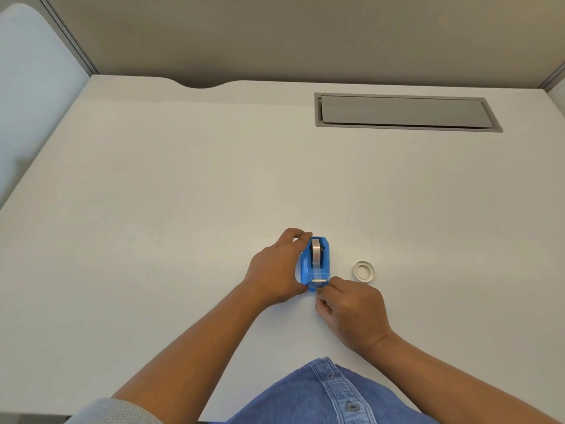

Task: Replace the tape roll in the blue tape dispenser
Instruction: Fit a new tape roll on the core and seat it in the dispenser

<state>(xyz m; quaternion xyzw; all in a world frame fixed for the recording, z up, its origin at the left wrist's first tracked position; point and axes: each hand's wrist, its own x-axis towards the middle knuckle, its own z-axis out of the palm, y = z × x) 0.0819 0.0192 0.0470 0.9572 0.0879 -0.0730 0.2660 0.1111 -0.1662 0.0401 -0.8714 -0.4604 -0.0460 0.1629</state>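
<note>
The blue tape dispenser [326, 261] stands on the white desk [183, 209] with a clear tape roll [317, 251] seated in it. A strip of tape runs from the roll down to the metal cutter at the near end. My left hand [276, 269] clasps the dispenser's left side, fingers at its far end and thumb at its near end. My right hand [351, 310] pinches the tape's free end just below the cutter. A white empty tape core [363, 271] lies flat on the desk to the dispenser's right, apart from it.
A grey cable hatch [403, 113] is set into the desk at the back right. Partition walls [275, 35] enclose the desk at the back and sides. The desk's near edge is by my denim shirt [330, 396].
</note>
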